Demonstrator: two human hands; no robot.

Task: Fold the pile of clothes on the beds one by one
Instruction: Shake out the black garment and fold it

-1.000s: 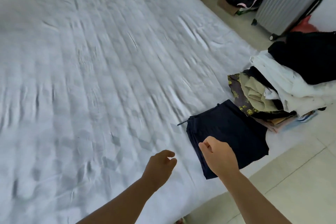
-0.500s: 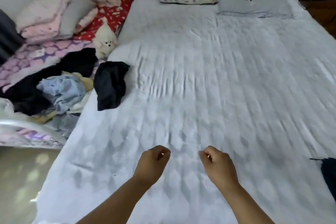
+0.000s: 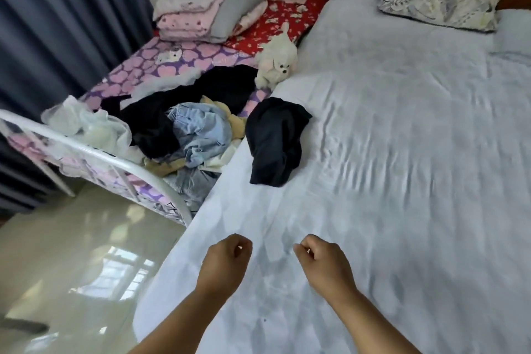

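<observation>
A crumpled black garment (image 3: 275, 138) lies on the left side of the big bed's pale grey sheet (image 3: 402, 152). Left of it, on the small bed, sits a loose pile of clothes (image 3: 184, 129): black pieces, light blue denim, a yellowish item and sheer white fabric. My left hand (image 3: 225, 263) and my right hand (image 3: 323, 263) hover side by side over the sheet near the bed's front edge, fingers loosely curled, holding nothing. Both are well short of the black garment.
The small bed has a white metal footboard (image 3: 94, 152), folded pink blankets (image 3: 189, 8) and a white plush dog (image 3: 277, 63). A patterned pillow (image 3: 436, 6) lies at the big bed's head. Glossy floor (image 3: 71, 267) and dark curtains (image 3: 57, 23) are at left.
My view swung left, from the folded dark garment and stacked clothes at the bed's right edge to the unfolded pile on the left. Both hands stayed in front, curled and not holding anything.
</observation>
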